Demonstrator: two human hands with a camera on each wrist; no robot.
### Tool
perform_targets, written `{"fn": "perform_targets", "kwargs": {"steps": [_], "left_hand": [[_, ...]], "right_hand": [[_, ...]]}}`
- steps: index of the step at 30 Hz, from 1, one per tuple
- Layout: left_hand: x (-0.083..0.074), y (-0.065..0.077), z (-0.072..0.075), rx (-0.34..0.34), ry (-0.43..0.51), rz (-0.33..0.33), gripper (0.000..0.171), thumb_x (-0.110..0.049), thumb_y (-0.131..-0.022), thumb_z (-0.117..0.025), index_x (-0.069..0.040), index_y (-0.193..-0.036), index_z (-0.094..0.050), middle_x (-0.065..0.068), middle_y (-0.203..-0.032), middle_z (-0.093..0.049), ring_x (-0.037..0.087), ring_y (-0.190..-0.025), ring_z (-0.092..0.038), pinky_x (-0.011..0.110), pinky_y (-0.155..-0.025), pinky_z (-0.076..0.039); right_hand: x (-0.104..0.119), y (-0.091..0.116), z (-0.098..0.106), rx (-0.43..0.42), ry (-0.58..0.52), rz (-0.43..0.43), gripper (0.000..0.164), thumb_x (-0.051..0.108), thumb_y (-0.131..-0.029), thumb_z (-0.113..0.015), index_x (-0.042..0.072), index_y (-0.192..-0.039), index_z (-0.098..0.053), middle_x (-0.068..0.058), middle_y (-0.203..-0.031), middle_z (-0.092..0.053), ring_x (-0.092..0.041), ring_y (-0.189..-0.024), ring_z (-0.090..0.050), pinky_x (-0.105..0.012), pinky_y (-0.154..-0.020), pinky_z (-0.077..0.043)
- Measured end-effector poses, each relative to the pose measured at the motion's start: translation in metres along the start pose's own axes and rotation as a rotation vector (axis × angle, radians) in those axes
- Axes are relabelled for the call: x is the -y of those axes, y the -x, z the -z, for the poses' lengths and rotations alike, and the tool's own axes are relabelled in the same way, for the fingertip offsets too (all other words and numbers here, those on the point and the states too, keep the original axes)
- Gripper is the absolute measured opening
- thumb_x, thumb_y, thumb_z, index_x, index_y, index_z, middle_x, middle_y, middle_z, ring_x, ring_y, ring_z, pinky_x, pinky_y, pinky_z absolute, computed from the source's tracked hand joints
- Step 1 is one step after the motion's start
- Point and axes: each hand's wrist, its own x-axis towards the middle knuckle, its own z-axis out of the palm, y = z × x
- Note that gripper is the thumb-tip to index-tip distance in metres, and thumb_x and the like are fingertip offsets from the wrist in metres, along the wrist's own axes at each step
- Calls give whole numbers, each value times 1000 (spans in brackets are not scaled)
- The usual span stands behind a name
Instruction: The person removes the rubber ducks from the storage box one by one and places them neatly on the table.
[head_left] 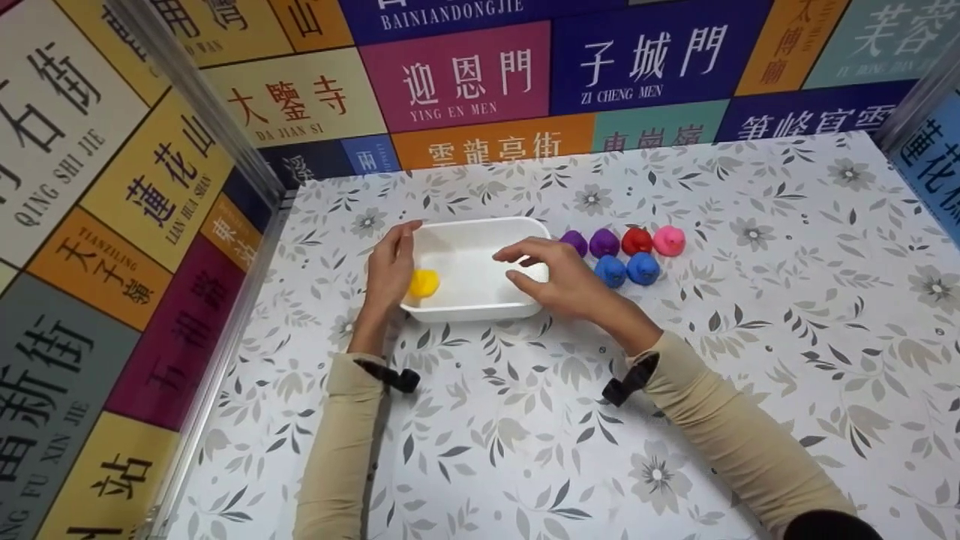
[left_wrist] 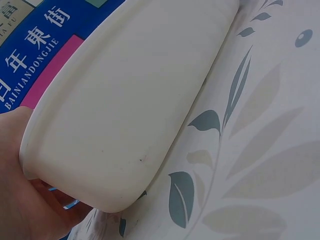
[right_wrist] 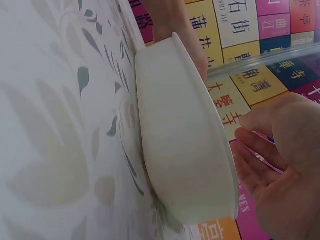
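A white plastic tub [head_left: 480, 309] stands on the table, its long side across the head view. My left hand [head_left: 390, 262] grips its left end, and in the left wrist view this hand [left_wrist: 25, 200] wraps the end wall below the rim. Inside the tub, at the left end by that hand, lies a small yellow toy [head_left: 425, 283]. Over the tub's right end hovers my right hand [head_left: 559, 277], thumb and fingers apart. The right wrist view shows this hand [right_wrist: 285, 165] above the rim with nothing between thumb and fingers.
Right of the tub sit small rounded duck-like toys in two rows: purple [head_left: 604, 243], red [head_left: 637, 241] and pink [head_left: 669, 241] ones behind, blue [head_left: 643, 268] ones in front. A flower-patterned cloth [head_left: 510, 450] covers the table. Printed panels [head_left: 457, 75] stand behind and at the left.
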Motion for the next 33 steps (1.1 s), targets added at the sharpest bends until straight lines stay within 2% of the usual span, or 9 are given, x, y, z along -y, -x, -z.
{"fn": "perform_targets", "kwargs": {"steps": [6, 11, 17, 21, 24, 28, 33], "left_hand": [[0, 0, -1, -7, -3, -1, 41, -34, -118, -42, -18, -144, -68, 4, -151, -67, 20, -145, -58, 40, -127, -42], [-1, 1, -2, -14, -11, 2, 42, -37, -117, -42, -18, -143, -69, 6, -150, -68, 22, -141, -61, 41, -124, -45], [0, 1, 0, -11, -7, -6, 43, -38, -117, -42, -18, -144, -68, 6, -150, -67, 22, -139, -61, 42, -124, -45], [2, 1, 2, -16, 2, -19, 40, -25, -116, -41, -18, -143, -69, 7, -148, -69, 23, -134, -63, 43, -119, -47], [3, 2, 3, -9, 7, -22, 44, -15, -112, -39, -18, -143, -69, 7, -148, -68, 24, -130, -64, 44, -115, -49], [3, 2, 5, -8, 22, -28, 48, -11, -108, -38, -17, -144, -69, 8, -148, -68, 25, -126, -65, 43, -114, -50], [3, 2, 3, -3, 35, -47, 48, -10, -107, -38, -15, -144, -69, 7, -151, -66, 23, -134, -62, 42, -119, -47]], "right_hand": [[9, -21, -27, 58, -44, 15, 30, 10, -102, -71, 4, -132, -74, -18, -132, -75, -39, -125, -70, -52, -107, -59], [17, -36, -48, 97, -23, 27, 31, 7, -101, -72, 0, -131, -73, -19, -131, -76, -38, -122, -71, -50, -106, -59], [23, -54, -71, 152, 7, -39, 35, 8, -100, -71, 2, -135, -72, -19, -134, -74, -36, -123, -70, -47, -109, -57], [25, -64, -83, 182, 30, -81, 37, 8, -99, -71, 1, -136, -72, -17, -136, -74, -32, -123, -70, -45, -109, -57], [26, -72, -90, 200, 58, -93, 37, 8, -98, -73, 0, -134, -72, -18, -134, -75, -33, -122, -70, -44, -109, -57], [26, -83, -97, 219, 107, -85, 37, 9, -96, -76, 0, -132, -74, -18, -131, -76, -35, -120, -70, -45, -108, -56], [24, -91, -103, 213, 172, -73, 38, 12, -95, -81, 1, -131, -76, -19, -126, -74, -34, -117, -68, -44, -103, -56]]}}
